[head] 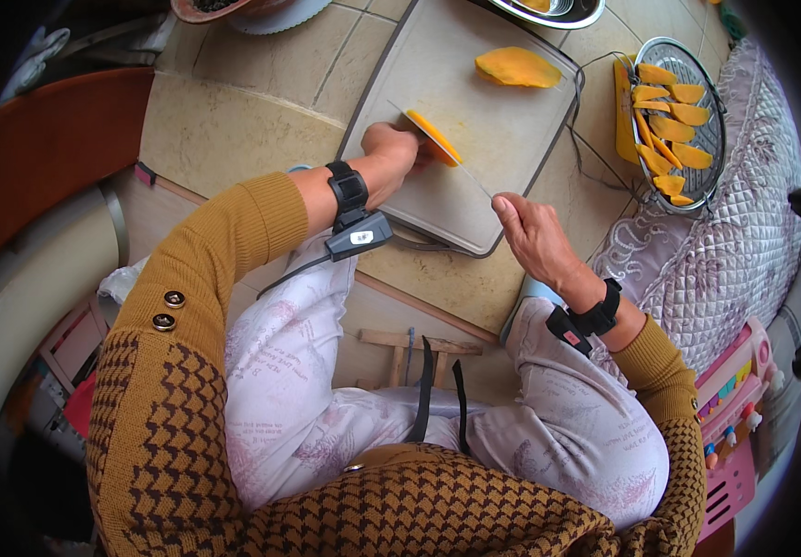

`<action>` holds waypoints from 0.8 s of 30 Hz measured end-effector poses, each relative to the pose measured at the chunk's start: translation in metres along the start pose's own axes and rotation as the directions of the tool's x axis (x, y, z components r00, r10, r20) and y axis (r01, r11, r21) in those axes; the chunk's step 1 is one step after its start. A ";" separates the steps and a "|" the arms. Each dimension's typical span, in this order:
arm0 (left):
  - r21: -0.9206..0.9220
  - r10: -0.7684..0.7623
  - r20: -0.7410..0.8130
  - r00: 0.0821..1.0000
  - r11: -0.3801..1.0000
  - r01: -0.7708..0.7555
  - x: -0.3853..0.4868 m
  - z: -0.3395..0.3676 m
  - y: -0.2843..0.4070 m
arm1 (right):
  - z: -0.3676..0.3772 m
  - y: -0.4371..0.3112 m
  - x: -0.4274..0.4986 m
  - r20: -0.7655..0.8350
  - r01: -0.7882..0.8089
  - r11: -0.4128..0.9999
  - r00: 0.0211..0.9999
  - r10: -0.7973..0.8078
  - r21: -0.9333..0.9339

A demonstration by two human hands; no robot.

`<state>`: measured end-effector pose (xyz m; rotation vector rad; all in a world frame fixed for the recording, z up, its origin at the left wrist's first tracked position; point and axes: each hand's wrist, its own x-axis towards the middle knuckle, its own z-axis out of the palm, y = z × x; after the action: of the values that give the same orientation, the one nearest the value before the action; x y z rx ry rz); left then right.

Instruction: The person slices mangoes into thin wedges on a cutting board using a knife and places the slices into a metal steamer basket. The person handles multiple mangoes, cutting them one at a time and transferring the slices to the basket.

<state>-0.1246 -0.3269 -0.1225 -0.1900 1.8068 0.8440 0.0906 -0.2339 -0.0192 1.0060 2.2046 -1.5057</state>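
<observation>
My right hand (539,240) grips a knife, whose handle is hidden in my fingers. Its thin blade (477,182) runs up and left across the grey cutting board (393,90), along an orange-fleshed piece of produce (435,136). On the blade's left side, my left hand (391,153) holds that piece, its fingertips mostly hidden behind the wrist and knuckles. Whether the blade has gone right through cannot be made out. A larger peeled orange piece (517,67) lies near the board's far right corner.
Right of the board, several orange slices lie on a perforated oval metal tray (703,139), with a dark cord (581,150) between. A metal bowl (585,12) stands beyond the board, a plant pot (209,10) far left. Quilted fabric (727,257) covers the right side.
</observation>
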 end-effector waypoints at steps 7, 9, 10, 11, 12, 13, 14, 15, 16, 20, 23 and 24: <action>-0.025 0.009 0.006 1.000 1.000 -0.009 0.006 -0.001 -0.006 | 0.019 0.029 0.009 -0.093 0.035 0.999 0.995 -0.034 0.010; -0.048 0.013 0.017 1.000 0.999 -0.013 0.007 -0.002 -0.007 | 0.026 0.043 0.016 -0.119 0.044 0.999 0.992 -0.042 0.013; -0.056 0.021 0.030 0.999 0.998 -0.019 0.006 -0.002 -0.008 | 0.028 0.050 0.017 -0.135 0.123 0.992 0.984 -0.119 0.020; -0.065 0.015 0.042 0.999 0.998 -0.012 0.005 -0.003 -0.008 | 0.030 0.056 0.018 -0.144 0.151 0.988 0.979 -0.146 0.021; -0.057 0.037 0.048 0.998 0.998 -0.034 0.003 -0.004 -0.008 | 0.032 0.061 0.018 -0.152 0.176 0.984 0.974 -0.169 0.031; -0.054 0.047 0.054 0.997 0.998 -0.044 0.000 -0.005 -0.009 | 0.030 0.065 0.019 -0.127 0.163 0.986 0.980 -0.156 0.046; -0.059 0.061 0.063 0.996 0.997 -0.058 -0.002 -0.005 -0.008 | 0.027 0.068 0.022 -0.098 0.151 0.987 0.985 -0.144 0.064; -0.071 0.097 0.066 0.993 0.993 -0.092 -0.004 -0.005 -0.007 | 0.026 0.069 0.024 -0.056 0.098 0.992 0.994 -0.094 0.076; -0.084 0.126 0.070 0.990 0.989 -0.120 -0.006 -0.006 -0.007 | 0.026 0.069 0.024 -0.062 0.126 0.982 0.991 -0.119 0.141; -0.194 0.201 0.135 0.970 0.966 -0.173 -0.008 -0.014 0.001 | 0.018 0.059 0.018 -0.063 0.119 0.947 0.993 -0.105 0.297; -0.279 0.176 0.193 0.965 0.953 -0.118 -0.001 -0.018 0.010 | 0.005 0.050 0.015 -0.059 0.137 0.937 0.990 -0.125 0.321; -0.304 0.174 0.232 0.957 0.948 -0.098 0.002 -0.018 0.011 | 0.003 0.048 0.014 -0.053 0.139 0.935 0.990 -0.128 0.326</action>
<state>-0.1447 -0.3298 -0.1165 -0.1361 1.4618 1.1784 0.1133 -0.2210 -0.0618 0.9929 2.1220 -1.9831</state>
